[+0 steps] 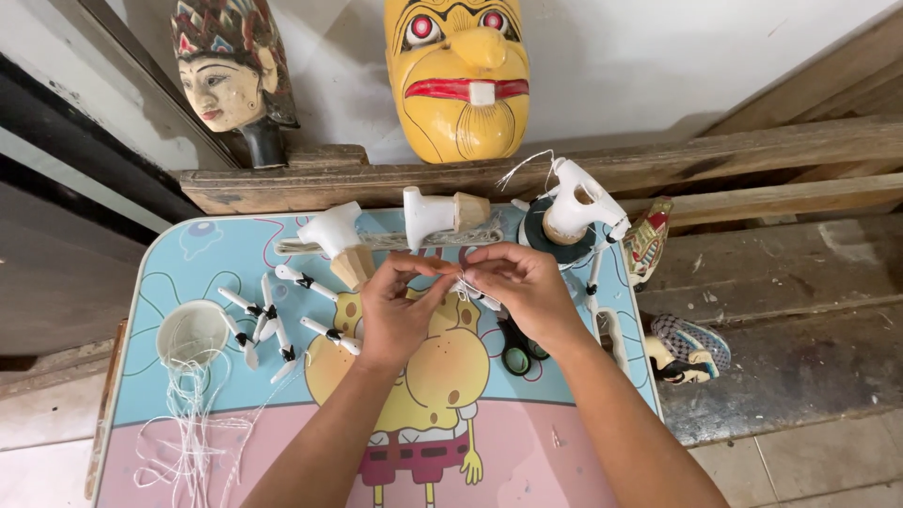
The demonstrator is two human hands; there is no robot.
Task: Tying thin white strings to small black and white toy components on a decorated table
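Both forearms are bare right up to the bottom edge of view, with no sleeve or cuff showing. The left hand (pixel 395 315) and the right hand (pixel 527 287) wear no gloves. Fingernails are short and plain. Wrists look slim, forearms lean and smooth.

You have one small table (pixel 188 395) before you. On it: three white carved bodies (pixel 428 214), about six white jointed sticks (pixel 315 283), one spool of white string (pixel 191 331), one pair of scissors (pixel 519 353). Behind the table, on the wooden beam (pixel 752 150): one yellow mask (pixel 458 71), one painted head (pixel 232 75). Right of the table: two small painted heads (pixel 691 346). Your two hands (pixel 400 306) are in view.
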